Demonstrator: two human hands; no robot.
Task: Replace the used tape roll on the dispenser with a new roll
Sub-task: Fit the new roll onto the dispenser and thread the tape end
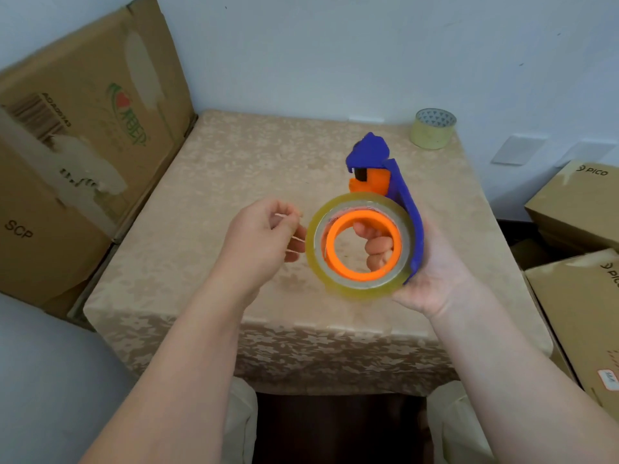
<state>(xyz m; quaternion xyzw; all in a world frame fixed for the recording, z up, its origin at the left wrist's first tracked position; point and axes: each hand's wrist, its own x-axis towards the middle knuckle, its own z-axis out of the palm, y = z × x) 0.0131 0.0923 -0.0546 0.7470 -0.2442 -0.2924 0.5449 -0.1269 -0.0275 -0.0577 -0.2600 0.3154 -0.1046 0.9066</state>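
Right hand (435, 272) wrapped around blue dispenser (405, 209) above the table (207, 182), clear tape roll (360, 244) seated on its orange hub, left hand (261, 236) beside the roll, fingers pinched together, second tape roll (433, 128) at the far corner, cardboard boxes (83, 135) crowding both sides

A single head-worn camera looks forward and steeply down from above the person's lap. It sits close over the two forearms, which enter from the bottom edge and converge on the hands near the frame's centre. The cloth-covered bench (214, 182) fills the middle ground, its near edge just above the knees and its far edge against the pale wall (335, 45). The wide-angle lens bends the surroundings outward, so the cardboard boxes (83, 128) at left and the boxes at right lean at the margins. No second view shares the scene.
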